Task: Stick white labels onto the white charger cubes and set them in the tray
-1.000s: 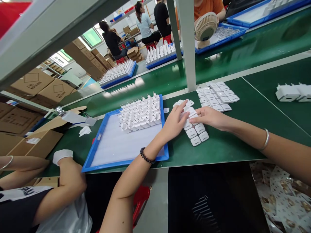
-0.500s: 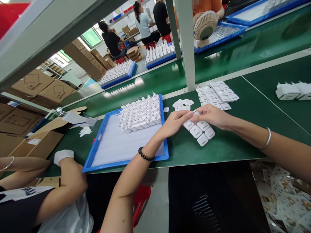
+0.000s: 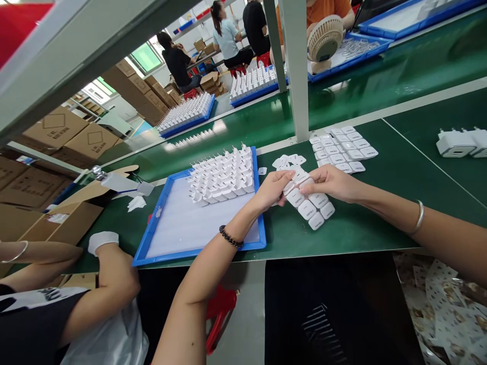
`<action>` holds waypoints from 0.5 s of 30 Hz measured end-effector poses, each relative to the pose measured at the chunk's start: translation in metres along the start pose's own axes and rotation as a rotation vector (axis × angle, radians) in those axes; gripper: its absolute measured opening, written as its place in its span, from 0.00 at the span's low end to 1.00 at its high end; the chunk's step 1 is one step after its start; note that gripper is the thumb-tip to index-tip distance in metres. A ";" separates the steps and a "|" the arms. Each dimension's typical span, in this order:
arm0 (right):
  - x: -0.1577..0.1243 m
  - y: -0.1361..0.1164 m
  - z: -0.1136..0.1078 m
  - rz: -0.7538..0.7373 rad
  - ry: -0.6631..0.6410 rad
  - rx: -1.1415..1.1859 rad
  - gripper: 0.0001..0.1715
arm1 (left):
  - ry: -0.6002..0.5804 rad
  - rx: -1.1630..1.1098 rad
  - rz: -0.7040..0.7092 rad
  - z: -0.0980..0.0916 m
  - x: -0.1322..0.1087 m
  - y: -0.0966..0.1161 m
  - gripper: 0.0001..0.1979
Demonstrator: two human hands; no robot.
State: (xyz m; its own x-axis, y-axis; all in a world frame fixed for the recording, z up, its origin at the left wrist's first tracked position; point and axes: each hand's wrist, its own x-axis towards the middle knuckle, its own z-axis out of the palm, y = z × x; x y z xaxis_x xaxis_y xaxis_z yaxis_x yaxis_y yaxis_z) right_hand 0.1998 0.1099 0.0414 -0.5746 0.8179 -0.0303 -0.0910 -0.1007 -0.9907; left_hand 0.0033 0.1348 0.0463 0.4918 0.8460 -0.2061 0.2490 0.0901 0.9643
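Observation:
Between my hands is a sheet of rounded white labels with small dark print, tilted above the green bench. My left hand pinches its upper left edge, thumb on top. My right hand grips the sheet's upper right part, the thumb lying over the labels. Behind my hands lie loose white pieces in a small pile, and to their right more label sheets rest on the bench. On the left, white plugs stand in rows, prongs up, in a blue-rimmed tray.
A grey upright post rises behind the label pile. More white plugs stand at the far right. At the left, a co-worker's arm rests near the tray beside cardboard boxes. A fan stands across the bench.
My hands have moved slightly apart, my left one down and left, showing more of the sheet's upper labels. The whole view has shifted a little.

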 end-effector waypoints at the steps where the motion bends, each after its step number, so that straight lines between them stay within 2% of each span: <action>1: 0.001 0.000 -0.001 0.006 0.002 -0.016 0.18 | 0.041 0.071 0.043 -0.002 0.000 0.002 0.24; 5: 0.004 -0.003 -0.011 0.091 0.063 -0.072 0.21 | 0.347 0.554 0.336 -0.005 -0.004 0.014 0.22; 7: 0.005 -0.006 -0.018 0.118 0.078 -0.114 0.20 | 0.453 0.792 0.380 -0.003 -0.005 0.018 0.19; 11: 0.006 -0.012 -0.031 0.175 0.005 -0.181 0.17 | 0.484 1.020 0.318 0.005 -0.005 0.018 0.16; 15: 0.003 -0.017 -0.045 0.298 -0.111 -0.205 0.17 | 0.481 1.028 0.323 0.001 -0.002 0.016 0.17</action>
State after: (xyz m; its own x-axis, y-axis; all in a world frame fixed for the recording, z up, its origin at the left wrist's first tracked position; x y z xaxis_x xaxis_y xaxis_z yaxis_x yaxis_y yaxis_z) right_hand 0.2366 0.1397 0.0521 -0.6371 0.7022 -0.3179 0.2516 -0.2004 -0.9469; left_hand 0.0066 0.1340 0.0617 0.3448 0.8828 0.3191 0.8336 -0.4442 0.3282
